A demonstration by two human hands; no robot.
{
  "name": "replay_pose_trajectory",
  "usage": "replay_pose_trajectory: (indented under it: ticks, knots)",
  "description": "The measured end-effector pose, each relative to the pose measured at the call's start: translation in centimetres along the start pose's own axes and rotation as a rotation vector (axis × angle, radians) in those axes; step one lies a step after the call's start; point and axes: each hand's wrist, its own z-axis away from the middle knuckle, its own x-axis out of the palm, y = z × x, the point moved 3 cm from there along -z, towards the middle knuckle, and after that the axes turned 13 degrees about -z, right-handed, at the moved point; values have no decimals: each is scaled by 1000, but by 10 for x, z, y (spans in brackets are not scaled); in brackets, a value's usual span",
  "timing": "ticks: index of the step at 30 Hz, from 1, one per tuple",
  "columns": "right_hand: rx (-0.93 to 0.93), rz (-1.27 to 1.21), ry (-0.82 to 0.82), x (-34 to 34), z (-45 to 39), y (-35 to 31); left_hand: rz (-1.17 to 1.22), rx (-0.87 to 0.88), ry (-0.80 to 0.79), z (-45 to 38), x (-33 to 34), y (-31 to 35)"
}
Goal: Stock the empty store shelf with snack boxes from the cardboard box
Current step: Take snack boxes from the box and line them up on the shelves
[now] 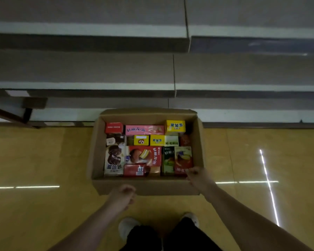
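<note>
A person stands over an open cardboard box (96, 153) set on the yellow floor (34, 160), pushed up against the foot of the store shelf (80, 69), presumably so each item has a short trip upward. The snack boxes (145, 155) are packed tightly inside it, none yet on the grey tiers beyond the box, so stocking appears not to have begun. The right hand (198, 175) reaches over the box's near right corner with fingers curled, just at a red-and-green carton (182, 158); whether it has hold of anything cannot be told. The left hand (123, 196) hangs just short of the box's near wall, fingers loosely curled, holding nothing. Two pale shoes (127, 227) stand on the floor behind the box.
</note>
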Motion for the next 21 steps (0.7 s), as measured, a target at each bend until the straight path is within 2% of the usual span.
replay_pose_trajectory:
  ticks: [2,4,7,9,14,21]
  knots:
    - [-41,19,47,9,-23,17,-12,53,6,-25,11,1]
    - [-114,50,182,10,-47,28,43,103,14,-46,15,6]
    - [-197,22,321,10,-88,35,265,192,50,-79,11,11]
    - [-205,24,290,13,-118,32,368,230,115,-103,-2,12]
    - [-185,76,280,38,-200,49,326,344,316,-182,-25,25]
    - [-89,62,165,62,-260,76,249,531,189,-235,34,58]
